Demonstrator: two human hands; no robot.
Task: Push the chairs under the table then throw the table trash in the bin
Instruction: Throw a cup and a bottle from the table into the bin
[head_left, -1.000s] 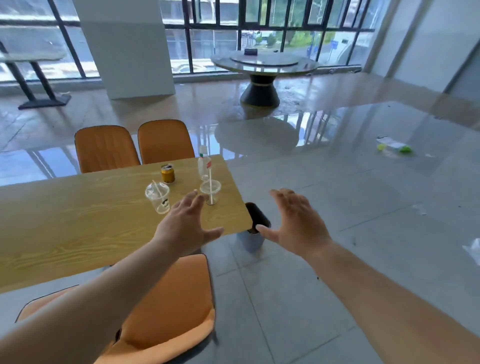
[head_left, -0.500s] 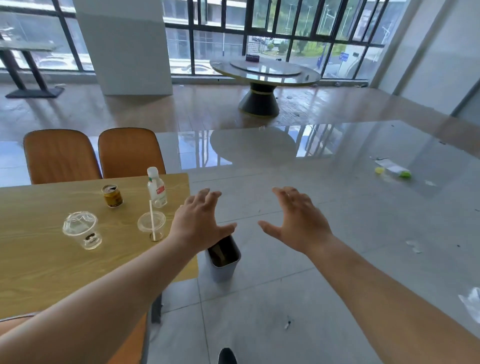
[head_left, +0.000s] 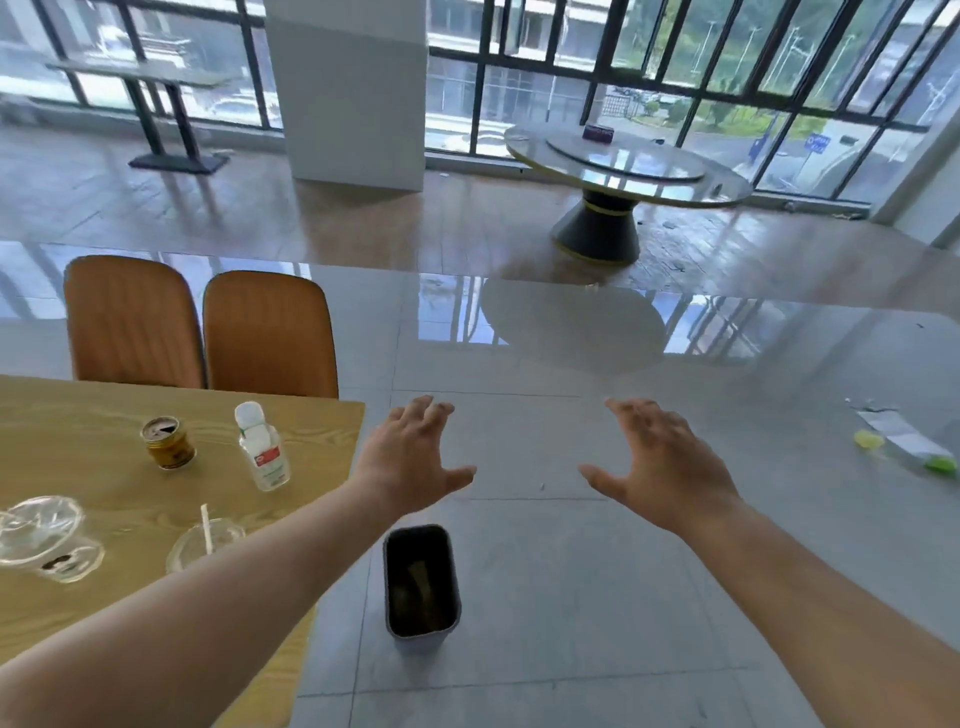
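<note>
clear plastic bottle (head_left: 261, 449) stood upright near the surface (head_left: 93, 467) corner, at about nine o'clock from your left hand (head_left: 410, 462), with the can (head_left: 167, 442) just beyond it. that left grip was spread wide and empty; your right hand (head_left: 662, 467), also splayed and empty, was well apart. the bin (head_left: 421, 579) sat on the floor at six o'clock below the left hand, so the left was nearer both.

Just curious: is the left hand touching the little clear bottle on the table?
Apart. The head view shows bare tabletop between the left hand and the clear bottle.
</note>
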